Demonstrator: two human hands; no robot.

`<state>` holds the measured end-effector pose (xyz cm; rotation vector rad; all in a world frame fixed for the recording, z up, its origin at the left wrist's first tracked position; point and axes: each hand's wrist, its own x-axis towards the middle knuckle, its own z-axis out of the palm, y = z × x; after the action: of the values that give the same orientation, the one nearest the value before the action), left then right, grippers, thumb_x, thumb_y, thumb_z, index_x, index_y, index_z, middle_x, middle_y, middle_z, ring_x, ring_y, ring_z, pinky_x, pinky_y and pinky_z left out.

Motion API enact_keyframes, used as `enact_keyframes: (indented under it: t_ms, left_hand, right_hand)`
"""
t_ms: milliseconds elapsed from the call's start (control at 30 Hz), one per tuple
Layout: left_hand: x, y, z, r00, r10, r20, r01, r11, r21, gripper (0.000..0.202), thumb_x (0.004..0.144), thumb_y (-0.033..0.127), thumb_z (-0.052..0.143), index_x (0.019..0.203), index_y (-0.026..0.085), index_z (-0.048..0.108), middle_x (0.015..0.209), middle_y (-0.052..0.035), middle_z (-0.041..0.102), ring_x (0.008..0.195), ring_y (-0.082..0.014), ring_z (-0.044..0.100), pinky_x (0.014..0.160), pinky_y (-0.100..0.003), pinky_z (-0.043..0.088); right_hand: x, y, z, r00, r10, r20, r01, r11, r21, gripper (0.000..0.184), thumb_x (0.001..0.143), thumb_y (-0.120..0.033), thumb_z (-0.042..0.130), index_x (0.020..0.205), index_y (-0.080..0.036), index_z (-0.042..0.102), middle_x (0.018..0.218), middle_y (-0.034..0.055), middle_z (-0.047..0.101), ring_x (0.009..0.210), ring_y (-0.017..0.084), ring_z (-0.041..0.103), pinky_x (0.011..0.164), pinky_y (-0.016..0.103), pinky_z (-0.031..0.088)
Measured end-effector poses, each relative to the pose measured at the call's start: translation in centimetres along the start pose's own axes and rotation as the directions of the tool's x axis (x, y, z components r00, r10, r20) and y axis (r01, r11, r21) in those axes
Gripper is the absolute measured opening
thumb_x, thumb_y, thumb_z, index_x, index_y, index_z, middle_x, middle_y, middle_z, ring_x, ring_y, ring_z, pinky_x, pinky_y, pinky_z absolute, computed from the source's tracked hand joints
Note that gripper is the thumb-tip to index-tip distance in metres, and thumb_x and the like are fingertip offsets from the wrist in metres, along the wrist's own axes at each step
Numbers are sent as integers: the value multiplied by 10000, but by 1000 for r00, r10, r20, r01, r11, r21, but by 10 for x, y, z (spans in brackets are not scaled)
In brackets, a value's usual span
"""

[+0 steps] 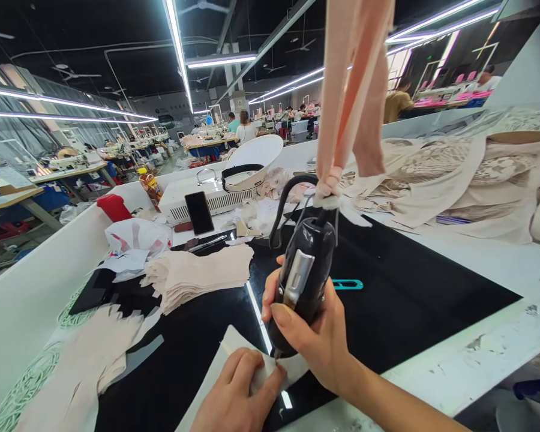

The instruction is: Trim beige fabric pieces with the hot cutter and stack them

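My right hand (317, 336) is closed round a black hand-held tool (303, 276) with a silver clip, its tip pointing down at a white fabric piece (234, 351) on the black work mat (414, 294). A black cord (282, 204) loops up from the tool, which hangs from a strip of pink fabric (351, 90). My left hand (238, 393) lies on the white piece, fingers pressing it flat just left of the tool tip. A lit slot (257, 315) in the mat runs under the piece.
A stack of pink cut pieces (198, 276) lies to the left, more pink pieces (85, 360) at the near left. A phone (199, 212), white machine (216, 195), red cup (113, 207) and lace fabric (468, 168) sit behind. People work at distant tables.
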<state>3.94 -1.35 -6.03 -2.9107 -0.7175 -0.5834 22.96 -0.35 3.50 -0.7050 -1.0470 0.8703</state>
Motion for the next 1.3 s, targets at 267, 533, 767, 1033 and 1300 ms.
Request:
enact_keyframes:
  t_ms: [267, 533, 767, 1033, 1300]
  left_hand:
    - [-2, 0, 6, 999, -22, -39, 24, 998, 53, 440, 1047, 82, 503, 1416, 265, 658, 1148, -112, 625, 1075, -242, 668, 943, -341, 643]
    - [-5, 3, 7, 995, -80, -64, 86, 992, 93, 466, 1034, 142, 558, 1448, 336, 649, 1126, -101, 596, 1070, -249, 640, 921, -343, 653]
    - [-3, 1, 7, 996, -71, -53, 76, 992, 100, 524, 996, 119, 566, 1467, 339, 633, 1109, -100, 565, 1046, -244, 624, 882, -313, 653]
    - [2, 15, 3, 978, -189, -86, 194, 979, 55, 592, 927, 9, 543, 1382, 365, 669, 1094, -75, 549, 1026, -241, 606, 925, -347, 626]
    - [4, 19, 5, 966, -239, -99, 239, 971, -9, 605, 883, -35, 515, 1318, 346, 692, 1076, -73, 534, 1003, -235, 592, 889, -318, 627]
  right_hand:
    - [0, 5, 6, 1000, 14, 26, -15, 1000, 16, 295, 810, -208, 755, 876, -271, 475, 667, -79, 564, 540, 109, 531, 519, 238, 491]
    - [2, 12, 5, 1000, 9, 3, -9, 1000, 10, 274, 836, -266, 764, 944, -273, 513, 726, -57, 618, 552, 125, 580, 543, 270, 518]
    - [4, 14, 10, 1000, 17, 8, -18, 999, 38, 305, 811, -280, 793, 935, -275, 515, 706, -65, 598, 553, 128, 574, 543, 272, 509]
    - [1, 13, 13, 999, 50, -9, -50, 998, -31, 292, 813, -251, 766, 968, -267, 520, 721, -57, 624, 557, 126, 587, 539, 259, 516]
    - [6, 16, 17, 999, 33, -16, -32, 999, 11, 296, 802, -271, 777, 958, -270, 525, 728, -67, 627, 564, 128, 601, 566, 276, 533]
